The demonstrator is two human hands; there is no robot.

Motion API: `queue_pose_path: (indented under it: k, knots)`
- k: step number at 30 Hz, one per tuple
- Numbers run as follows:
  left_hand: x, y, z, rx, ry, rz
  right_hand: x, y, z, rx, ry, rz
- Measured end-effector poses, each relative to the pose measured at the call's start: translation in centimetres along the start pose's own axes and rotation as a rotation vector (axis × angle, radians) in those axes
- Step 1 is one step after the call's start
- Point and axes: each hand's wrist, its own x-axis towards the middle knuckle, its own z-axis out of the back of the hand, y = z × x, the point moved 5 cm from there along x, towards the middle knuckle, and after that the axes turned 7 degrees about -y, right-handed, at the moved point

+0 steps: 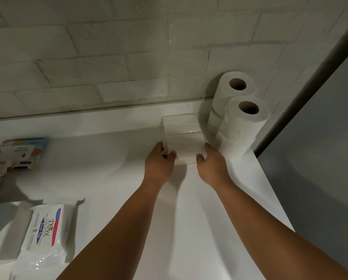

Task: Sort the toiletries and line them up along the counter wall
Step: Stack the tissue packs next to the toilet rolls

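While both arms reach out over the white surface (112,178), the left hand (159,165) and the right hand (211,164) press in on either side of a white tissue pack (186,153), fingers curled against its ends, so each hand is holding that pack. It sits at the near end of a row of white tissue packs (180,124) running back to the brick wall (108,57). Just to the right, toilet rolls (242,118) stand stacked in the corner, touching the row. Off to the left, a colourful wipes pack (22,153) lies flat, and nearer the camera a Dove wipes pack (45,233) rests well apart from the hands.
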Motion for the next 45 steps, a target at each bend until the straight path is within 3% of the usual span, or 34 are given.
queue_pose_path:
  k: [10, 14, 19, 23, 34, 45]
  knots:
    - [1.0, -1.5, 0.0, 0.016, 0.140, 0.001, 1.9, 1.8, 0.1, 0.067, 0.152, -0.058]
    - [1.0, -1.5, 0.5, 0.029, 0.156, 0.028, 1.9, 2.0, 0.3, 0.001, 0.088, 0.017]
    - [-0.3, -2.6, 3.7, 0.061, 0.034, -0.043, -0.4, 5.1, 1.1, -0.050, -0.106, 0.290]
    - [-2.2, -2.8, 8.1, 0.045, -0.065, -0.153, -2.6, 8.4, 0.4, 0.002, -0.180, 0.434]
    - [-8.4, 2.4, 26.1, 0.153, -0.251, -0.377, -14.3, 18.7, -7.1, 0.250, -0.027, 0.520]
    - [-14.6, 13.3, 39.7, 0.281, -0.201, -0.321, -28.2, 24.7, -19.3, 0.196, 0.159, 0.419]
